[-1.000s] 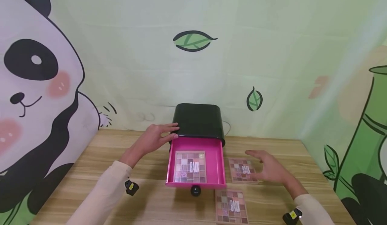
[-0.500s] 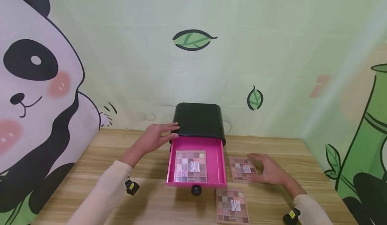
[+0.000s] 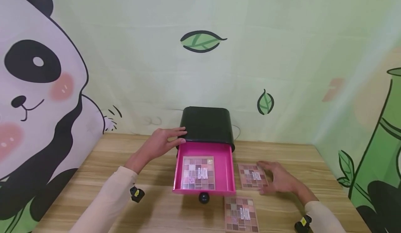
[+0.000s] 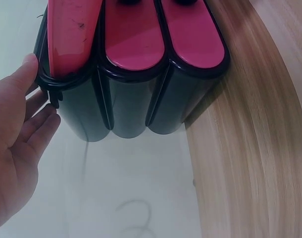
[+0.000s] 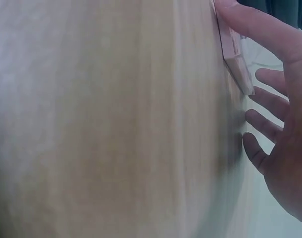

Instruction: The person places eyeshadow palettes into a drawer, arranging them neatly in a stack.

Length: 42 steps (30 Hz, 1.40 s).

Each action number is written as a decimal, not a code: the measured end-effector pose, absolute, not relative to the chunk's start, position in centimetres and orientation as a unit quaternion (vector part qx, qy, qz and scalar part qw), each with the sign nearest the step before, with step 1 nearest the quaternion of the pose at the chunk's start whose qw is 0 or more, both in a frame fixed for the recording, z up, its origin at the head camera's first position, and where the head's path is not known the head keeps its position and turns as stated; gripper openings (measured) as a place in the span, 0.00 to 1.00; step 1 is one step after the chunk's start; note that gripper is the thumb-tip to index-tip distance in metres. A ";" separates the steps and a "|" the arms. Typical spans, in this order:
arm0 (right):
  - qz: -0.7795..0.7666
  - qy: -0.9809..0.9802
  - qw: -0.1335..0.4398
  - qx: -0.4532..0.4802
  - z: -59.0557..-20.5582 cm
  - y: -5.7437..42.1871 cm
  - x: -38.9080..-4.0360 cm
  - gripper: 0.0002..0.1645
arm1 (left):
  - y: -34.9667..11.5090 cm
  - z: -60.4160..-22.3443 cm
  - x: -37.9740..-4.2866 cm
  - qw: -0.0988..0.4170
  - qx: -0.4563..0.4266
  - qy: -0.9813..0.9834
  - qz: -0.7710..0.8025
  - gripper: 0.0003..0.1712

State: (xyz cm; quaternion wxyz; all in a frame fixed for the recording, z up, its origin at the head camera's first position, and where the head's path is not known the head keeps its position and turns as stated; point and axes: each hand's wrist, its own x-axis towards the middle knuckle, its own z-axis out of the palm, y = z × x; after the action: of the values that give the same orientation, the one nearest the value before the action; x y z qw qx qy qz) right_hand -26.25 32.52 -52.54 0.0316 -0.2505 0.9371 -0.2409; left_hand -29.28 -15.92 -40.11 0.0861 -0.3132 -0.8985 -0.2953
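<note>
My left hand [image 3: 159, 142] rests at the upper left front edge of a black drawer cabinet [image 3: 206, 123], thumb at the front rim and fingers along the side [image 4: 39, 121]. The cabinet's top pink drawer [image 3: 223, 170] is pulled out. Inside it, toward the left, lies an eyeshadow palette [image 3: 191, 174] marked BACK. A second palette [image 3: 250, 175] lies on the table right of the drawer. My right hand [image 3: 280, 179] grips this one at its right end, thumb on the near edge and fingers at the far edge; the right wrist view shows its side [image 5: 235, 59] between them.
A third palette [image 3: 239, 214] lies on the wooden table [image 3: 169, 212] in front of the second. The drawer's black knob [image 3: 204, 198] sticks out toward me. Two lower drawers [image 4: 133, 39] are closed. A printed panda cloth [image 3: 141, 69] hangs behind.
My right hand has lowered onto the second palette, its thumb moving from over the palette to its near right edge. The left hand stays on the cabinet.
</note>
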 end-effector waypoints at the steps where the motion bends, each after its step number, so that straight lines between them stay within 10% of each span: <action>1: -0.238 0.938 0.036 -0.250 -52.5 32.6 -26.2 0.67 | -15.9 -40.1 -29.3 0.086 -0.313 -0.898 -0.296 0.26; 42: -0.259 0.942 -0.048 -0.209 -48.2 33.4 -22.9 0.63 | -15.8 -40.2 -29.4 0.094 -0.313 -0.898 -0.294 0.26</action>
State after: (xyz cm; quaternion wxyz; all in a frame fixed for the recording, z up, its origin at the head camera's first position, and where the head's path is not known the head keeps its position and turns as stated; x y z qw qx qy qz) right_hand -22.95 33.40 -48.19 -0.0484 -0.2086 0.9419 -0.2589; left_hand -29.36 -15.82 -40.25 0.0944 -0.3135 -0.8980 -0.2939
